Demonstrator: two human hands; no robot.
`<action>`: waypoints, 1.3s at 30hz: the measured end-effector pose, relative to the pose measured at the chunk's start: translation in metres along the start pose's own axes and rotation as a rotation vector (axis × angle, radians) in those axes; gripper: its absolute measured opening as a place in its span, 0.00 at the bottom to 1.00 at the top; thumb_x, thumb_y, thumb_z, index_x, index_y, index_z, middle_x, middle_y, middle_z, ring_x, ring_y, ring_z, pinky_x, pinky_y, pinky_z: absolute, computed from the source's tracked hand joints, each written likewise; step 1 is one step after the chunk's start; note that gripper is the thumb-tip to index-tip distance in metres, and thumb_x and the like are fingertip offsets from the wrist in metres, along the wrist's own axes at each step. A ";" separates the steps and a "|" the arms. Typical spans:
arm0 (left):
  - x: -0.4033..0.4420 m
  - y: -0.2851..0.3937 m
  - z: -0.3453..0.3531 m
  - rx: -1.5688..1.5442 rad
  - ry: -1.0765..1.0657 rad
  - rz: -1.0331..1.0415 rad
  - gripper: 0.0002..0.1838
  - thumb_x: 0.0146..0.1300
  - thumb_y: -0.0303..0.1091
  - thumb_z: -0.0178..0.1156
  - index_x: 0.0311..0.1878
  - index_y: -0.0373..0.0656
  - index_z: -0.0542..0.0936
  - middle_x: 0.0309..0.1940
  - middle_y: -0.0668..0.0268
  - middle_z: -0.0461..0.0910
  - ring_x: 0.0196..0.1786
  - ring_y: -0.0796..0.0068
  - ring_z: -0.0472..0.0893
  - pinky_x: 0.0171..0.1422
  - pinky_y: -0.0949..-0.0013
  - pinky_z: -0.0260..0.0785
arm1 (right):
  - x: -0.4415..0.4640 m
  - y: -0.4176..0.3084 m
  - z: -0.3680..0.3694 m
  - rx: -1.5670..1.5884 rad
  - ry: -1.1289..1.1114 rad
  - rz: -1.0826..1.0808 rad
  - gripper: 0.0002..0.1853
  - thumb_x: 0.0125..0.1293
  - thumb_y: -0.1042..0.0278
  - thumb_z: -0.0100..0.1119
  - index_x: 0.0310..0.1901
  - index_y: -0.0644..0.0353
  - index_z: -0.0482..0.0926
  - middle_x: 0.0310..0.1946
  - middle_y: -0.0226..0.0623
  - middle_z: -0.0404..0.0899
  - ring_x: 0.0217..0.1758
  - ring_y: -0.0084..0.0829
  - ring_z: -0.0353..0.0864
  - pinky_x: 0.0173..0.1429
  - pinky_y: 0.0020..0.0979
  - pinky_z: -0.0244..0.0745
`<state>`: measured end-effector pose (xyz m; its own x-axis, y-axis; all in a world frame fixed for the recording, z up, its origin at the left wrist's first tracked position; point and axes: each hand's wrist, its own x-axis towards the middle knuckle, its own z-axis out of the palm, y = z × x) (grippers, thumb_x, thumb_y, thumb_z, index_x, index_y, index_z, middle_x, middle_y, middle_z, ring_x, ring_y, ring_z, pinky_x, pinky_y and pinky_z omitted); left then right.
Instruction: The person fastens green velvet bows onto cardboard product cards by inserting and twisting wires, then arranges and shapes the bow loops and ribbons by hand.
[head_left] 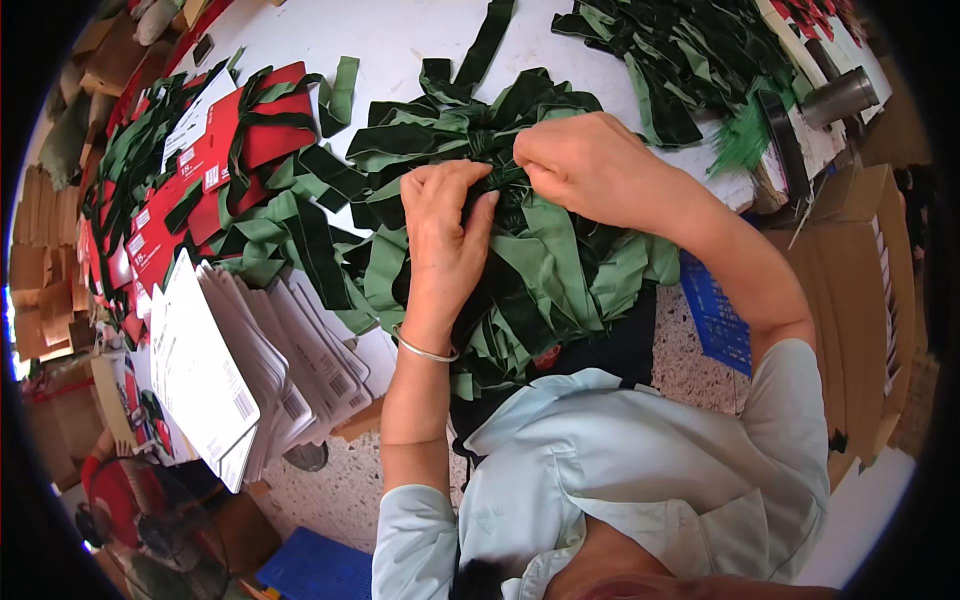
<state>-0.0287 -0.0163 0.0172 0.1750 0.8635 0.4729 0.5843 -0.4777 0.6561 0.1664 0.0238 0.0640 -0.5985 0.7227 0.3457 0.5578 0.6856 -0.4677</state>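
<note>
A large bunch of dark green velvet ribbon [560,250], lighter green on its back side, lies at the near edge of the white table. It is gathered at the middle, and loops and tails spread out all round. My left hand [440,215], with a bangle [425,350] on the wrist, has its fingers curled onto the gathered middle, thumb close to the fingertips. My right hand [590,170] is closed in a pinch just to the right, at the same gathered spot. The fingertips partly hide what each hand grips; ribbon shows between them.
Red cards [250,130] with ribbons lie at left, beside a stack of white barcoded cards [210,370]. More green ribbons [680,60] and a metal cylinder [838,98] are at right. Cardboard boxes [840,290], blue crates [715,315] and a fan [150,520] surround the table [370,30].
</note>
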 end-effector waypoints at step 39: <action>0.003 -0.017 0.004 -0.184 -0.010 0.048 0.15 0.47 0.23 0.68 0.41 0.40 0.79 0.40 0.61 0.77 0.51 0.55 0.70 0.58 0.60 0.66 | -0.008 -0.006 0.023 0.102 0.068 0.039 0.02 0.66 0.78 0.54 0.38 0.66 0.71 0.33 0.46 0.73 0.35 0.49 0.74 0.39 0.38 0.70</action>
<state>-0.0348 -0.0043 0.0048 0.2077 0.8402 0.5009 0.4201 -0.5390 0.7300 0.1552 0.0119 0.0454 -0.5355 0.7550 0.3783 0.5164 0.6472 -0.5608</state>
